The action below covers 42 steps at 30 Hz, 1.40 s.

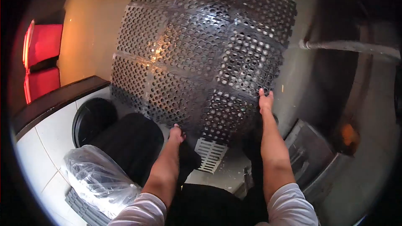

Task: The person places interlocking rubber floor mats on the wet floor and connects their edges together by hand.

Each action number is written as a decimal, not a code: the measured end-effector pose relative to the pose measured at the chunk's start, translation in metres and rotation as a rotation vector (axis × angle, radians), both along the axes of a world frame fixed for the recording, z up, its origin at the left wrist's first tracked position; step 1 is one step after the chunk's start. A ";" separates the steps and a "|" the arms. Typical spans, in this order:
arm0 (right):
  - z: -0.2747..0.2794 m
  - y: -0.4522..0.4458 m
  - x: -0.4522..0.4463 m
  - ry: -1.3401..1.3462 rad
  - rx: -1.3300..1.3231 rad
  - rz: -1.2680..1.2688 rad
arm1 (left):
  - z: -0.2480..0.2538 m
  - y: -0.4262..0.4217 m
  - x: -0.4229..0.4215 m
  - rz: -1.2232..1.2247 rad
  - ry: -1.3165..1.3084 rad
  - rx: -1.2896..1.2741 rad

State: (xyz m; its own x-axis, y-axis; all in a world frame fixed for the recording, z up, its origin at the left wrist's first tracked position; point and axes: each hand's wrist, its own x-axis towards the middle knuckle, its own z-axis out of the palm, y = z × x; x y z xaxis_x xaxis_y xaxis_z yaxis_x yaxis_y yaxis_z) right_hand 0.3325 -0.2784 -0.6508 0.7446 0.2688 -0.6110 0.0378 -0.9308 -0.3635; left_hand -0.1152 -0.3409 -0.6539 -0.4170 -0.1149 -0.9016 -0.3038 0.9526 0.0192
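A large black rubber mat (188, 54) full of round holes spreads out in front of me, made up of square sections. My left hand (177, 134) is closed at its near edge, left of the middle, with the fingers partly hidden. Farther right and higher, my right hand (266, 100) pinches the mat's right edge, thumb and fingers around it. Wet patches on the mat shine under the light. Below its near edge, between my arms, a pale slotted drain grate (210, 155) shows in the floor.
At left stand a black round lid (94, 119), a dark bin and a clear plastic bag (100, 180) by a tiled low wall (48, 146). Red chairs (44, 42) are beyond it. Pipes (351, 47) stick out at right, above a metal box (310, 150).
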 end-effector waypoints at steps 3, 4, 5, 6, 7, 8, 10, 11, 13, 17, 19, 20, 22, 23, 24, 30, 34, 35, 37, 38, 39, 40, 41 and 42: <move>-0.023 -0.005 0.004 -0.032 -0.023 0.031 | -0.017 -0.007 0.001 -0.095 0.065 -0.013; -0.029 -0.006 0.006 -0.064 -0.041 0.074 | -0.017 -0.008 0.004 -0.111 0.084 -0.001; -0.032 -0.010 0.008 -0.053 -0.029 0.069 | -0.011 -0.003 0.007 -0.066 0.079 -0.039; -0.032 -0.011 0.007 -0.042 -0.013 0.063 | -0.004 0.003 0.008 -0.018 0.074 -0.071; -0.018 -0.006 0.006 0.017 0.004 0.037 | -0.006 -0.002 0.000 0.039 0.020 -0.024; -0.004 -0.004 0.007 0.072 0.015 0.005 | -0.013 -0.014 -0.010 0.088 -0.038 0.022; 0.000 -0.005 0.010 0.077 0.054 0.038 | -0.007 -0.023 -0.006 0.223 -0.052 0.183; 0.008 -0.001 0.009 0.063 -0.016 0.047 | 0.001 -0.025 0.006 0.315 -0.004 0.296; 0.003 -0.002 0.012 0.058 -0.035 0.070 | 0.051 -0.010 0.026 0.388 -0.010 0.425; -0.008 -0.009 0.019 0.076 -0.061 0.060 | 0.063 -0.010 0.018 0.286 -0.079 0.409; -0.013 -0.012 0.026 0.075 -0.071 0.094 | 0.062 -0.010 0.018 0.340 -0.087 0.403; -0.019 -0.015 0.030 0.106 -0.044 0.088 | 0.059 -0.011 0.019 0.369 -0.090 0.398; -0.019 -0.015 0.033 0.164 0.009 0.066 | 0.059 -0.009 0.019 0.402 -0.107 0.404; -0.049 -0.029 0.045 0.086 0.003 0.103 | 0.052 -0.012 0.017 0.409 -0.122 0.422; -0.036 -0.023 0.039 0.134 -0.004 0.050 | 0.044 -0.015 0.017 0.411 -0.142 0.437; -0.008 -0.008 0.017 0.257 -0.044 -0.081 | 0.055 -0.012 0.027 0.327 -0.090 0.415; -0.015 -0.011 0.016 0.292 0.010 -0.074 | 0.044 -0.013 0.025 0.254 -0.034 0.324; -0.024 -0.016 0.016 0.285 0.027 -0.066 | 0.033 -0.016 0.022 0.231 -0.039 0.298; -0.013 -0.018 0.030 0.228 0.018 -0.049 | 0.025 -0.020 0.018 0.126 -0.090 0.295; -0.006 -0.012 0.020 0.204 -0.011 -0.028 | 0.026 -0.015 0.014 0.099 -0.130 0.192; 0.001 -0.008 0.013 0.195 0.019 -0.073 | 0.017 -0.022 0.013 0.129 -0.100 0.208; -0.042 -0.027 0.021 0.148 0.123 0.077 | 0.008 -0.028 0.011 0.156 -0.070 0.218; -0.082 -0.052 0.039 0.084 0.216 0.219 | 0.015 -0.023 0.010 0.141 -0.068 0.207; -0.021 -0.030 0.008 -0.164 0.001 0.239 | 0.023 -0.021 0.012 0.117 -0.084 0.186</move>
